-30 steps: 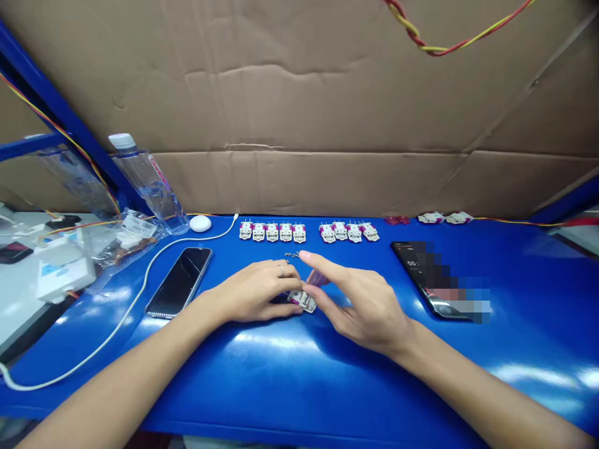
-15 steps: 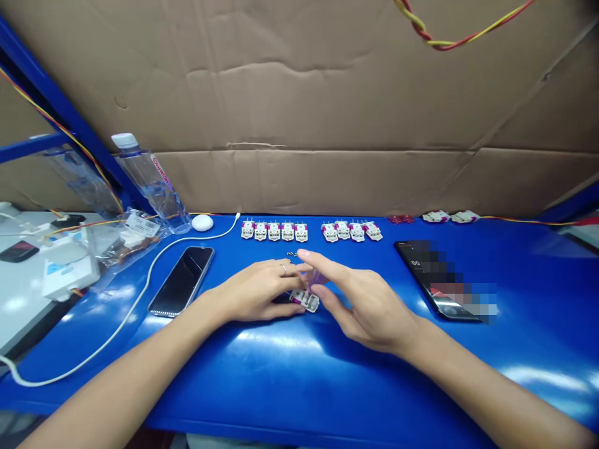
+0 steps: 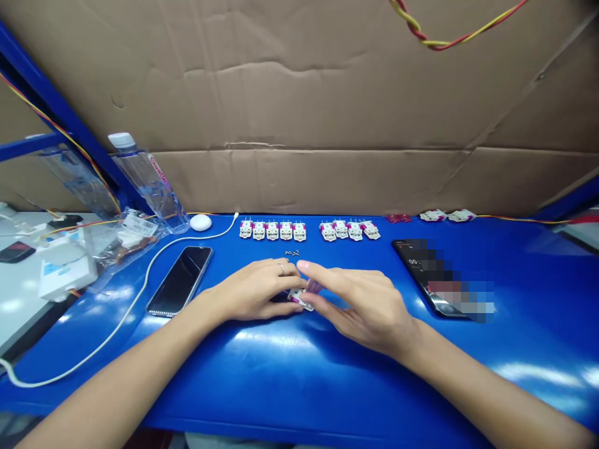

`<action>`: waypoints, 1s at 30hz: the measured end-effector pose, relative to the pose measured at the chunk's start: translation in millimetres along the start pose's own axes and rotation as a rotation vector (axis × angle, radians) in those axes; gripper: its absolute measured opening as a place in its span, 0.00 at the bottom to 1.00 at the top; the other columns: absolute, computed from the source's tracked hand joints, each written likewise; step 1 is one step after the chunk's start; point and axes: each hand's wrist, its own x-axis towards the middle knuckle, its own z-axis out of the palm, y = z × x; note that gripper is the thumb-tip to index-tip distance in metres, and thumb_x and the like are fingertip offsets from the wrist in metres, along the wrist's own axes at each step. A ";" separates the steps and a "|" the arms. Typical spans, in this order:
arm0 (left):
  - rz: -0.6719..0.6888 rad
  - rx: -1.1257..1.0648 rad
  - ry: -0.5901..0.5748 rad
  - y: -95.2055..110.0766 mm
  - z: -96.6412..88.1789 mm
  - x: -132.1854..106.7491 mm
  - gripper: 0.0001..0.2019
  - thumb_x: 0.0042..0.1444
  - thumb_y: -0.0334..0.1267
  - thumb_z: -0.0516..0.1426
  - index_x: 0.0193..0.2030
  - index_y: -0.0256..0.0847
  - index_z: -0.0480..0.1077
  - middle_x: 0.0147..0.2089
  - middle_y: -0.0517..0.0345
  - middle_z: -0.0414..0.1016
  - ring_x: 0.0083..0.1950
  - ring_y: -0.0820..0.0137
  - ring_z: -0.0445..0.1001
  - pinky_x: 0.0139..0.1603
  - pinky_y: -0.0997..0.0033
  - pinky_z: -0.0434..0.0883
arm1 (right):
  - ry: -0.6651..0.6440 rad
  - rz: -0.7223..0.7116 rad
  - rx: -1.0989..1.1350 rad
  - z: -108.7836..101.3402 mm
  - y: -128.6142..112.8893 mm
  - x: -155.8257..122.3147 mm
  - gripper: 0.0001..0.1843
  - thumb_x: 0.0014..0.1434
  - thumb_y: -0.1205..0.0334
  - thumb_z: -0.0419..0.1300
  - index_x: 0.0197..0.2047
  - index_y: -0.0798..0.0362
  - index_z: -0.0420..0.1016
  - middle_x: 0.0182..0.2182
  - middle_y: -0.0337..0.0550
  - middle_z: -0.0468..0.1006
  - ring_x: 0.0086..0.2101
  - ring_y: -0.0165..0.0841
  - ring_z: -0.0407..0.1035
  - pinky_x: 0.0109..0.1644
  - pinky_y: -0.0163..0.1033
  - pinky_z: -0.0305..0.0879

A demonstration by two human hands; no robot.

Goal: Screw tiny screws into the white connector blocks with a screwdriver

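My left hand (image 3: 259, 288), a ring on one finger, is closed on a white and magenta plug (image 3: 296, 295) low over the blue table. Its thumb lies along the plug's near side. From the right, my right hand (image 3: 362, 302) reaches in with curled fingers around a small purplish see-through piece (image 3: 313, 285). Its thumb tip is at the plug and covers part of it. The piece's exact kind is hidden by the fingers. Just beyond the hands lie several small screws (image 3: 292, 253).
Similar plugs (image 3: 272, 231) stand in two groups along the cardboard wall (image 3: 299, 181). Small red parts (image 3: 399, 218) and two more white pieces (image 3: 433, 215) lie farther right. Phones (image 3: 180, 280) flank my hands. A white cable (image 3: 145, 280) and a bottle (image 3: 156, 184) are left.
My right hand has shifted slightly left and its thumb now covers more of the plug. My left hand stays almost in place. The view has shifted slightly.
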 end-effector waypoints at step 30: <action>-0.018 0.017 -0.029 3.4 -3.7 1.2 0.13 0.75 0.47 0.60 0.49 0.39 0.78 0.51 0.48 0.84 0.48 0.61 0.81 0.48 0.65 0.74 | -0.083 -0.001 0.002 -0.1 1.3 1.5 0.31 0.80 0.66 0.53 0.81 0.49 0.54 0.54 0.48 0.89 0.46 0.36 0.87 0.48 0.38 0.85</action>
